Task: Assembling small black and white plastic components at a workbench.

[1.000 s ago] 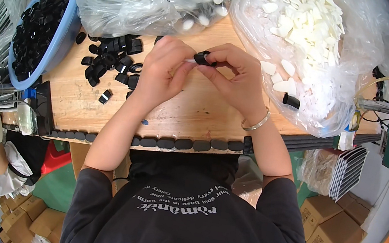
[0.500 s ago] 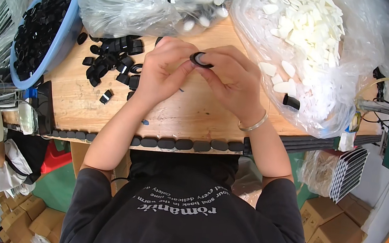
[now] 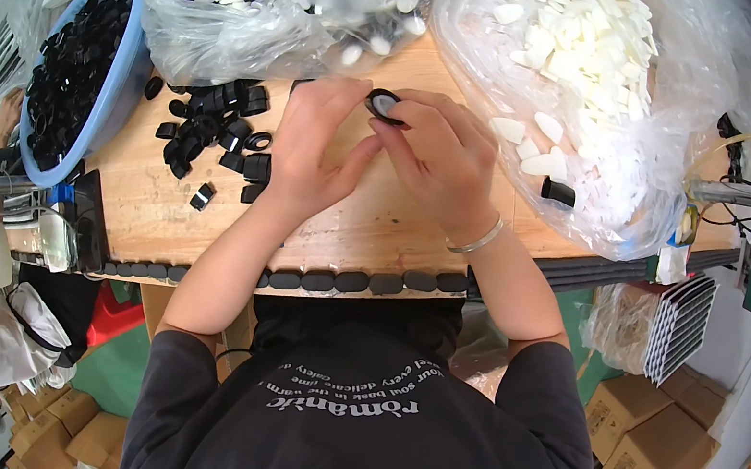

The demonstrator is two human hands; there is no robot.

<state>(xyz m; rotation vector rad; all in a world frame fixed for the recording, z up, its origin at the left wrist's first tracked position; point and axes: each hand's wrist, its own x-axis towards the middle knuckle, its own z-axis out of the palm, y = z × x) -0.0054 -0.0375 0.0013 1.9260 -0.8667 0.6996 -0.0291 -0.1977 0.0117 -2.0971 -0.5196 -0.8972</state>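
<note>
My right hand (image 3: 441, 152) pinches a small black oval ring with a pale inside (image 3: 385, 107) between thumb and fingers. My left hand (image 3: 318, 134) is just left of it, thumb apart from the fingers, its fingertips close beside the ring. Whether they touch it I cannot tell. A dark edge shows behind my left knuckles, mostly hidden. Left of that hand, a loose heap of black ring-shaped pieces (image 3: 208, 117) lies on the wooden table (image 3: 367, 224). One black piece with a white stripe (image 3: 202, 196) sits apart, nearer to me.
A blue basin (image 3: 134, 72) of black pieces stands at the left. Behind are a clear bag (image 3: 201, 39) of black and white pieces and another bag (image 3: 480, 56) with white oval pieces (image 3: 608, 46); a black piece (image 3: 558, 192) lies on it. Dark padding (image 3: 354, 282) lines the table's front edge.
My left thumb has moved off the black ring, which now rests in my right hand. The ring has tilted, showing its pale inside more. The whole view has shifted slightly.
</note>
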